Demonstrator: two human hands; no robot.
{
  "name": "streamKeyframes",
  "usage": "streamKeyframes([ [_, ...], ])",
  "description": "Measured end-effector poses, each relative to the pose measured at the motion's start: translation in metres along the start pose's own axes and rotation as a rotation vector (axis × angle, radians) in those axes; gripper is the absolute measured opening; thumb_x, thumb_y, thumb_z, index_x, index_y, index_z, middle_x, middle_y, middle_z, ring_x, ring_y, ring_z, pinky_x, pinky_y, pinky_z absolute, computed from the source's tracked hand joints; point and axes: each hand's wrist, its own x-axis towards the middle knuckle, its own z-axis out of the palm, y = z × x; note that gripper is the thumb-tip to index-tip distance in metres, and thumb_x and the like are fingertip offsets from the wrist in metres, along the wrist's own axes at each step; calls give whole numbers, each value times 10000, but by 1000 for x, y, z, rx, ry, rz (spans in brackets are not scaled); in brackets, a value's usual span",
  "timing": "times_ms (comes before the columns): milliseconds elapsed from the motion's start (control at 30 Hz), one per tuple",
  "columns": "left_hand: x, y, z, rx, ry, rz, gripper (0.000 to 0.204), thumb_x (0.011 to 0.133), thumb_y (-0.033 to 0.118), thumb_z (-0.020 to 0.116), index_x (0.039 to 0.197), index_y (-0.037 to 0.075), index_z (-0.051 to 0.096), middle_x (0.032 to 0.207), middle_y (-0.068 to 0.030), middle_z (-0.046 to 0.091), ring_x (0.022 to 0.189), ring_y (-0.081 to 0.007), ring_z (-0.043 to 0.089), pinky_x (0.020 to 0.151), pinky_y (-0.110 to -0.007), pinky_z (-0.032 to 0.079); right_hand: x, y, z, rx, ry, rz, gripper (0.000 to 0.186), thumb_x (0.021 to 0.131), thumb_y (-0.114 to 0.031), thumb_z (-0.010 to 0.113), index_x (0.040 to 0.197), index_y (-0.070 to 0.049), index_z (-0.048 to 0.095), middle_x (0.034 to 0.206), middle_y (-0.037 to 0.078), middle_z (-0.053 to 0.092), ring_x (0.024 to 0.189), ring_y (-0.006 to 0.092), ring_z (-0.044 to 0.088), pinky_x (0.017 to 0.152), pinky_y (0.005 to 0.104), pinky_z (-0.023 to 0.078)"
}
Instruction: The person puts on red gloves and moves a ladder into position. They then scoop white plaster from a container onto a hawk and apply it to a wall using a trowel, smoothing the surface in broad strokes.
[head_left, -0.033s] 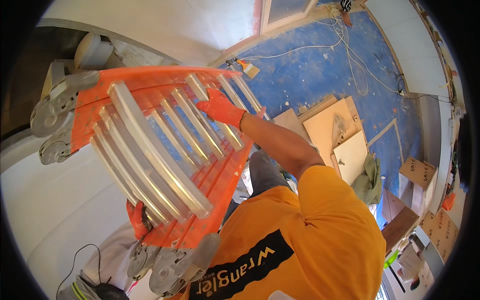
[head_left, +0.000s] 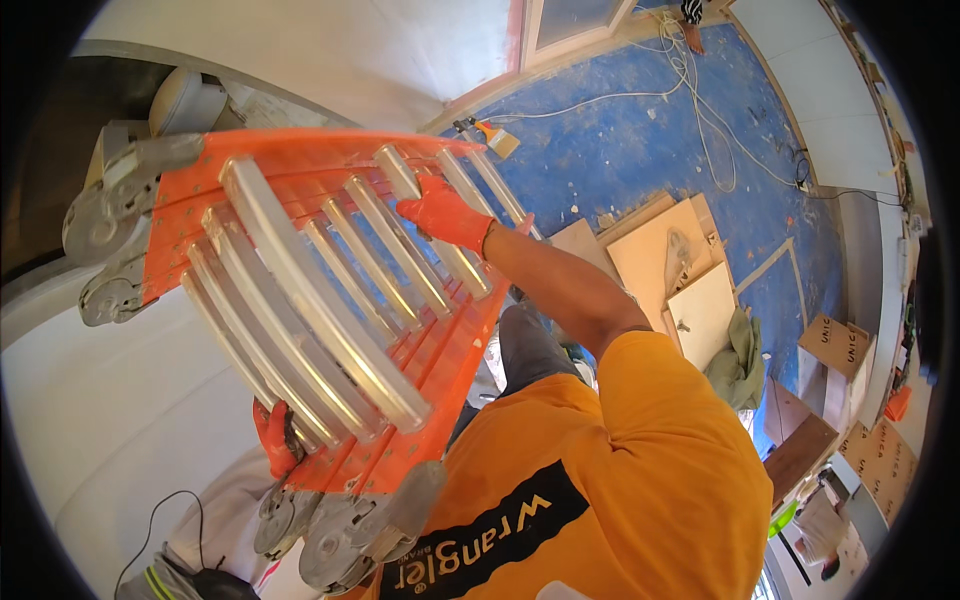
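A folded multi-section ladder [head_left: 465, 318] with orange rails, shiny metal rungs and grey hinge joints [head_left: 345, 545] is held up in front of my body, tilted. My right hand [head_left: 448, 213], in a red glove, is wrapped round a rung near the ladder's far right part. At the lower left, my left hand [head_left: 272, 437], also red-gloved, grips the ladder's outer edge by the rungs. The ladder hides my left forearm and part of those fingers. Beyond the ladder's far end, a wide paintbrush [head_left: 503, 144] lies on the blue floor.
Wooden boards [head_left: 645, 245] lie stacked on the blue floor [head_left: 620, 130], with green cloth [head_left: 738, 362] beside them. A white cable [head_left: 712, 150] trails across it near another person's bare foot [head_left: 694, 40]. Cardboard boxes [head_left: 835, 345] stand right. A white wall [head_left: 90, 400] is close left.
The ladder and my right hand have shifted very slightly to the right. Both hands keep their hold.
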Motion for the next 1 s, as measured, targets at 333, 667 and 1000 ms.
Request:
streamKeyframes([
  [333, 48, 9, 77, 36, 13, -37, 480, 923, 143, 630, 1351, -18, 485, 1175, -108, 625, 1051, -202, 601, 926, -348, 473, 33, 15, -106, -203, 122, 1, 408, 859, -292, 690, 1065, 42, 579, 790, 126, 649, 604, 195, 635, 548, 360, 499],
  [667, 63, 25, 160, -27, -101, -65, 400, 937, 119, 636, 1295, -20, 524, 1115, -80, 628, 985, -158, 603, 884, -313, 490, 60, 59, -300, -427, 106, -153, 452, 856, -319, 733, 1201, -37, 662, 1033, 134, 723, 904, 207, 686, 816, 374, 532],
  [1000, 48, 7, 163, -552, -335, -324, 318, 1000, 328, 552, 1203, 85, 581, 951, -78, 669, 831, -207, 661, 745, -382, 554, -173, -111, -264, 227, 530, -334, 405, 995, -322, 573, 1228, 6, 614, 1049, 130, 685, 984, 216, 658, 932, 389, 507],
])
